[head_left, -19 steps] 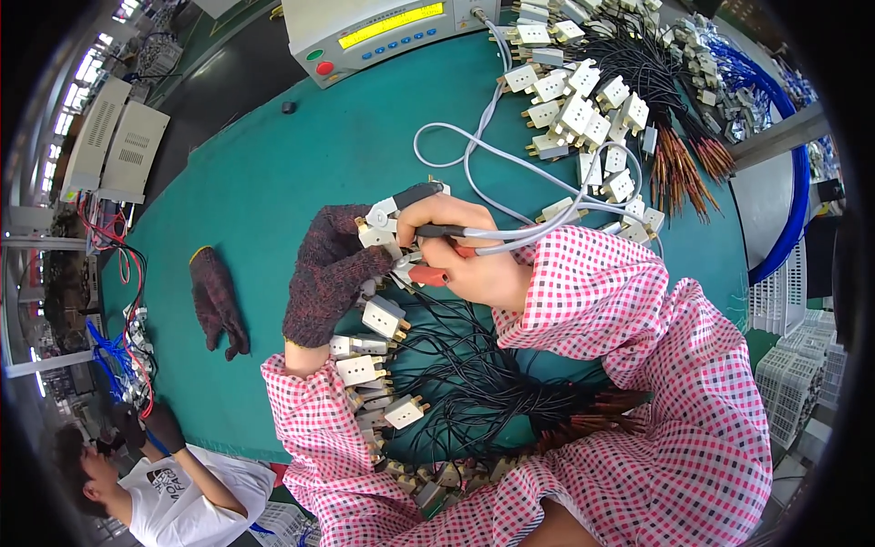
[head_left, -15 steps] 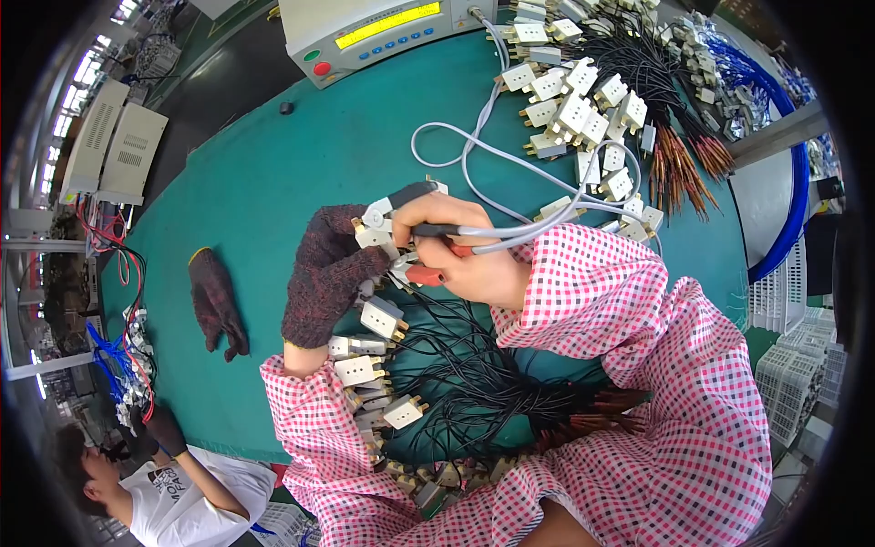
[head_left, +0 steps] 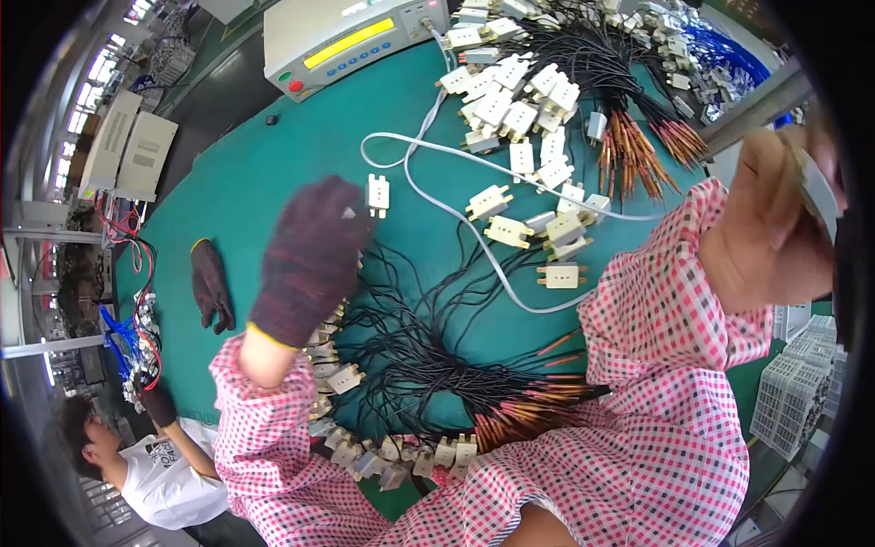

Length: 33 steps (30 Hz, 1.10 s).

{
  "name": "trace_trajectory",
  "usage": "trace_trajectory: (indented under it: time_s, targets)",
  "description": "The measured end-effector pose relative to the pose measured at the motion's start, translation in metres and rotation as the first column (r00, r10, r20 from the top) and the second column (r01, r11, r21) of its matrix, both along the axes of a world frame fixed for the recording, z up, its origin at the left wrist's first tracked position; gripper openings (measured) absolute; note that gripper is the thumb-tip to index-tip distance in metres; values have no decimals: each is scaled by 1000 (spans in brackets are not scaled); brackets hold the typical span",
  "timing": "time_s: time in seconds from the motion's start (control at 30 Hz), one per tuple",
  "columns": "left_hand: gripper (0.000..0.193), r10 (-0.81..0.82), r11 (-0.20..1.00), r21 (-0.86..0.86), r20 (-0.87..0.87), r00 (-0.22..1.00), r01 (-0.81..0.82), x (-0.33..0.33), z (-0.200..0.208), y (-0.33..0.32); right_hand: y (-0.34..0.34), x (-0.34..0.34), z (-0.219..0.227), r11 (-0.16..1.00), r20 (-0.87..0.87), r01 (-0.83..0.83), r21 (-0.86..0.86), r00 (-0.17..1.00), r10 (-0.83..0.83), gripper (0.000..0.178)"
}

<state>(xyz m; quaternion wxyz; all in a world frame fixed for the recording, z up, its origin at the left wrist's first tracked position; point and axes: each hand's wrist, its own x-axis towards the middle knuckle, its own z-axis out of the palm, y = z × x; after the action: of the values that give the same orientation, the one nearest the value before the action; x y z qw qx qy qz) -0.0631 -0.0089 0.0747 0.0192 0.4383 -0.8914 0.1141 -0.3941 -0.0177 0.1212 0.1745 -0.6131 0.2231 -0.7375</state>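
Observation:
My left hand (head_left: 314,246), in a dark knitted glove with a yellow hem, is above the green table with its fingers curled. A small pale bit shows at its fingertips; the rest of what it grips is hidden. Just beside the fingertips lies a white block-shaped connector (head_left: 378,195) with metal prongs. My bare right hand (head_left: 766,223) is raised at the far right, slightly blurred, with its fingers bent round a pale, curved-edged object (head_left: 817,191) I cannot make out. Below and between my arms spreads a bundle of black cables (head_left: 410,351) with white connectors and copper-coloured ends.
A tester (head_left: 342,46) with a yellow display stands at the back; its grey cable (head_left: 510,173) loops over the table. Connectors (head_left: 497,105) are heaped at the back right. A spare dark glove (head_left: 211,284) lies at left. Another person (head_left: 173,479) works at lower left. White baskets (head_left: 793,392) stand at right.
The right hand has left the left hand and swung up to the far right; the orange-handled clamp it held is no longer visible. The view has shifted, and the left glove is more closed.

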Motion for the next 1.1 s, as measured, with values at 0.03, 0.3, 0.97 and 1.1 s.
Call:
trace_trajectory:
  time_s: [0.03, 0.3, 0.97, 1.1]
  targets:
    - [32, 1, 985, 170, -112, 994, 18, -12, -9, 6, 3, -21, -1, 999, 25, -41, -1, 999, 41, 9]
    - [38, 120, 933, 319, 164, 979, -167, -86, -46, 5, 10, -53, 19, 940, 160, -336, -51, 927, 340, 9]
    - [13, -90, 968, 242, 106, 990, 62, -72, -35, -45, 4, -68, 29, 798, 485, -586, -140, 662, 571, 13]
    - [17, 54, 974, 226, -350, 935, 28, -86, -20, -48, 1, -64, 28, 806, 484, -574, -146, 669, 564, 14]
